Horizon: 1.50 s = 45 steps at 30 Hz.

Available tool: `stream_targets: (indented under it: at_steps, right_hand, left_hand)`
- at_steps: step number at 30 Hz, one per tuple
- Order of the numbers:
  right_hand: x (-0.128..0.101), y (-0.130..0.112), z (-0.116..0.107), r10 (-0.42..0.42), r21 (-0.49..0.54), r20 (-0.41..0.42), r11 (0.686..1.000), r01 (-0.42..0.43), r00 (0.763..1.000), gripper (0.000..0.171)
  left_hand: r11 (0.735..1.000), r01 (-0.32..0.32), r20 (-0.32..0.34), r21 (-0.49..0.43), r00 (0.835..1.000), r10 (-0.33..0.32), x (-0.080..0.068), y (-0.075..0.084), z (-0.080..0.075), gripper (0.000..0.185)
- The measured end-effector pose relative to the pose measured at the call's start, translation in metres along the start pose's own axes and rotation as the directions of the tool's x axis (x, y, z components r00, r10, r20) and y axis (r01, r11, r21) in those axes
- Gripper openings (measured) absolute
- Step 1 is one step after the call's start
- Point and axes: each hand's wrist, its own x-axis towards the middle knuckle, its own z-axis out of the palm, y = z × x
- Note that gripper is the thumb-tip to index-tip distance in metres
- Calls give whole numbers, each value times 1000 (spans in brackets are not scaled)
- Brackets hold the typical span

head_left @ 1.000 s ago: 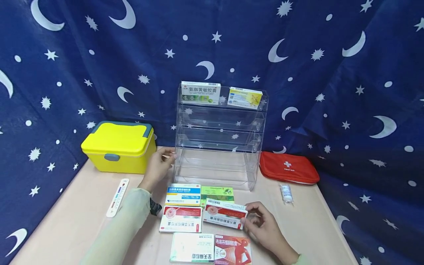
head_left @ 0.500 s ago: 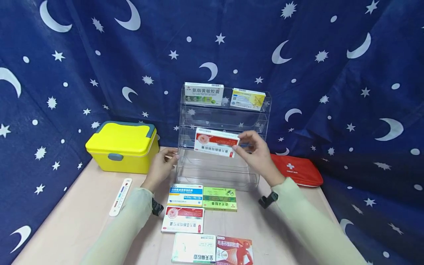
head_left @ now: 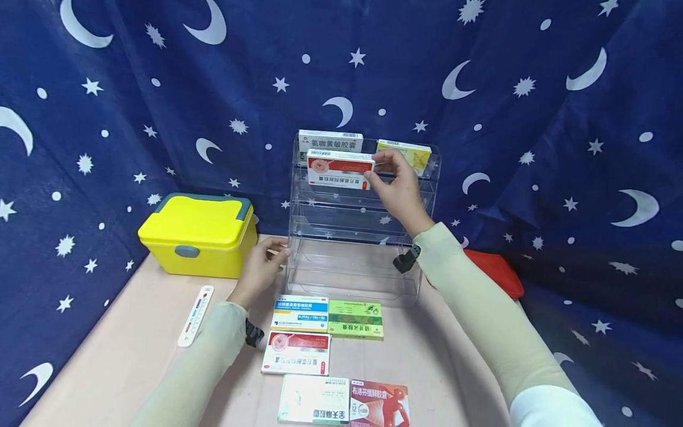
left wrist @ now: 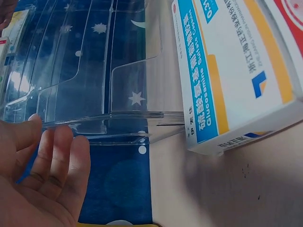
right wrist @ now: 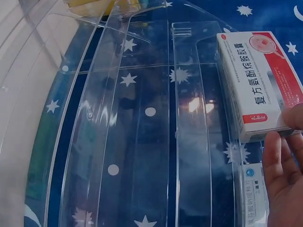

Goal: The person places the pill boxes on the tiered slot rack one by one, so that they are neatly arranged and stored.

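My right hand point(head_left: 397, 187) pinches the right end of a red-and-white medicine box point(head_left: 341, 171). The box is raised in front of the upper tiers of a clear acrylic display rack point(head_left: 349, 284), overlapping a white-and-green medicine box point(head_left: 331, 141) on the top tier. In the right wrist view, thumb and fingers grip the end of the red-and-white box point(right wrist: 258, 85). At the rack's left side, my left hand point(head_left: 261, 270) holds the edge between thumb and fingers. A yellow-and-white medicine box point(head_left: 413, 155) stands at the top right, partly behind my right hand.
Before the rack lie a blue-and-white box point(head_left: 300, 313), a green box point(head_left: 356, 319), another red-and-white box point(head_left: 296, 353), a white box point(head_left: 313, 400) and a red box point(head_left: 379, 404). A yellow case point(head_left: 197, 237) and thermometer point(head_left: 195, 316) are left; a red pouch point(head_left: 493, 273) is right.
My right hand has lifted the red-and-white box from the table among the other boxes up to the rack's upper tiers. The left hand has stayed at the rack's left edge.
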Motion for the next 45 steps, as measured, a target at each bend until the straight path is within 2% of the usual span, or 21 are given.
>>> stream_targets:
  at_steps: [11,21,28,35,40,45]
  right_hand:
    - [3,1,3,20,16,6,1000,-20,1000,31]
    - [6,0,16,-10,-87,102,996,19,995,29]
    - [7,3,21,-6,-127,143,992,24,990,26]
    - [4,7,16,50,-172,165,985,-21,985,25]
    - [-8,4,7,63,-207,182,978,-24,981,23]
    - [-43,3,-6,73,-166,223,985,-36,972,24]
  left_hand:
    - [1000,27,-1,-1,1000,-27,-2,1,0,27]
    - [998,61,-3,32,998,-60,-2,0,0,28]
    - [998,54,0,25,999,-54,0,-1,1,28]
    - [998,58,7,24,998,-58,0,-3,3,28]
    - [998,56,6,25,998,-56,-1,-3,4,28]
    - [998,55,10,32,998,-55,-1,-6,3,29]
